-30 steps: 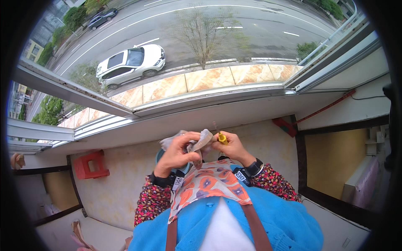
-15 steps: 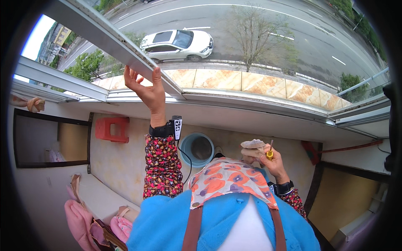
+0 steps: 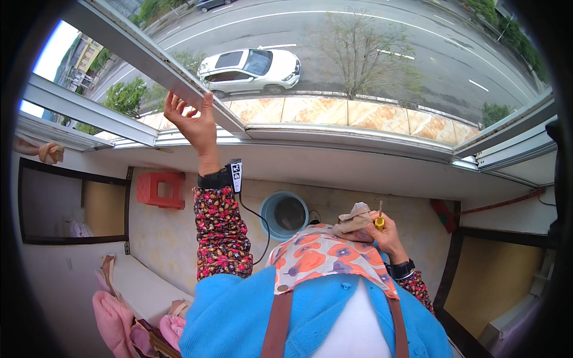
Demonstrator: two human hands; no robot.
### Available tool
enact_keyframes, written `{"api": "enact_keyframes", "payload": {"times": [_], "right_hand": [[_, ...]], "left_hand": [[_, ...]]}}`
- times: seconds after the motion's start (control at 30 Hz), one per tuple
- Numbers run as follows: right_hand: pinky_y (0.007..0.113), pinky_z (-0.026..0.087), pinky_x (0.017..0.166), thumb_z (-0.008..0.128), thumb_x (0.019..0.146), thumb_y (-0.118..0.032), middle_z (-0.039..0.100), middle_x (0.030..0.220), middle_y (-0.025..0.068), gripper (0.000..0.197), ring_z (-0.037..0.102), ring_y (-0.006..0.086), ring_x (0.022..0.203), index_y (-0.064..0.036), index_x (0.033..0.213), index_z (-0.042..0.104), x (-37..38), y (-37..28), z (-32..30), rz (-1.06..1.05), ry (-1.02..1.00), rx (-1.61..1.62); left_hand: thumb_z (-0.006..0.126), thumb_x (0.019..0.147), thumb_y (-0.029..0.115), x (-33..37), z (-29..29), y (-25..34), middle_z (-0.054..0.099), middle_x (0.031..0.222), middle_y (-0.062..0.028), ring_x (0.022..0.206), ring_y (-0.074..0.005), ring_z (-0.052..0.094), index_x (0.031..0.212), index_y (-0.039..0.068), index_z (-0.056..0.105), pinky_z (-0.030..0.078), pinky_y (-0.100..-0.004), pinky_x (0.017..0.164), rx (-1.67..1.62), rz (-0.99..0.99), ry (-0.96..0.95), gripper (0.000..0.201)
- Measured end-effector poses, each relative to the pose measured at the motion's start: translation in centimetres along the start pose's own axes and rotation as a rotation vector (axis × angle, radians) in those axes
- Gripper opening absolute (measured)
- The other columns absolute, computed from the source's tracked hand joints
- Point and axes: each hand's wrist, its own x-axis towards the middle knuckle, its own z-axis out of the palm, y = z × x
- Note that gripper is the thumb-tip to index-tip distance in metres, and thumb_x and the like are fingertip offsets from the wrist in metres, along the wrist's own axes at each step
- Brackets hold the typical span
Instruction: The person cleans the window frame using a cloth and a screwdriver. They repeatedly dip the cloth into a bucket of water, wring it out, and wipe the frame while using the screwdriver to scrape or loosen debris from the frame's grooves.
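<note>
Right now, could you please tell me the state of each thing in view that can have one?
Grey metal-framed window: open
Left hand: raised, fingers at the window's frame, grip unclear
Yellow-handled metal screwdriver: held, tip pointing forward
Crumpled beige cloth: bunched, held
Right hand: closed around both
Round light-blue plastic bucket: uncovered
Red plastic stool: on the floor
White car: visible doors shut

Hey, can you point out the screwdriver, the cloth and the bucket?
Screwdriver (image 3: 379,223): head view, on its yellow handle.
Cloth (image 3: 353,222): head view, mid-fabric.
Bucket (image 3: 268,216): head view, on its inner left wall.
</note>
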Motion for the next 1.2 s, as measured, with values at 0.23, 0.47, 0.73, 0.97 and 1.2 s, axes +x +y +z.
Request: {"api": "enact_keyframes", "payload": {"times": [0.23, 0.47, 0.73, 0.97, 1.2], "right_hand": [[0.022, 0.046, 0.071, 0.070, 0.094, -0.023, 0.061, 0.089, -0.0022, 0.022, 0.053, 0.0053, 0.079, -0.0035, 0.100, 0.060, -1.8, 0.3, -3.8, 0.099, 0.030, 0.057], [0.022, 0.046, 0.071, 0.070, 0.094, -0.022, 0.061, 0.088, -0.0023, 0.021, 0.053, 0.0053, 0.080, -0.0035, 0.099, 0.060, -3.6, -2.0, -10.0, 0.047, 0.062, 0.045], [0.023, 0.048, 0.072, 0.070, 0.094, -0.021, 0.063, 0.089, -0.0010, 0.021, 0.056, 0.0061, 0.080, -0.0035, 0.100, 0.061, -8.0, -3.2, -16.3, -0.005, 0.156, 0.093], [0.023, 0.049, 0.074, 0.069, 0.095, -0.019, 0.065, 0.091, 0.0006, 0.019, 0.059, 0.0067, 0.082, -0.0028, 0.100, 0.061, -8.6, -4.1, -14.8, 0.039, 0.221, 0.124], [0.023, 0.050, 0.074, 0.069, 0.095, -0.018, 0.065, 0.091, 0.0000, 0.018, 0.058, 0.0063, 0.083, -0.0028, 0.101, 0.061, -7.7, -4.9, -15.3, 0.011, 0.175, 0.107]], "left_hand": [[0.091, 0.072, 0.026, 0.4, -0.8, -1.9, 0.051, 0.117, -0.0068, 0.097, -0.0184, 0.053, 0.137, 0.012, 0.045, 0.048, -0.0295, 0.076, 0.193, 0.022, 0.075, 0.081], [0.092, 0.069, 0.034, 2.0, -0.7, -2.4, 0.053, 0.088, -0.0007, 0.071, -0.0131, 0.048, 0.119, 0.009, 0.054, 0.047, -0.0298, 0.069, 0.338, -0.058, 0.198, 0.068], [0.087, 0.076, 0.029, 2.6, -0.8, 1.3, 0.053, 0.079, -0.0014, 0.068, -0.0167, 0.052, 0.097, 0.006, 0.056, 0.047, -0.0319, 0.064, 0.503, -0.214, 0.437, 0.044], [0.082, 0.081, 0.036, -11.8, 12.5, 20.0, 0.046, 0.129, -0.0119, 0.127, -0.0307, 0.043, 0.125, 0.011, 0.053, 0.036, -0.0463, 0.106, -0.022, 0.670, -0.127, 0.058], [0.073, 0.077, 0.054, -14.8, 22.4, 27.3, 0.014, 0.164, -0.0114, 0.151, -0.0435, -0.005, 0.133, 0.044, 0.056, -0.012, -0.0677, 0.113, 0.207, 0.859, -0.280, 0.059]]}}
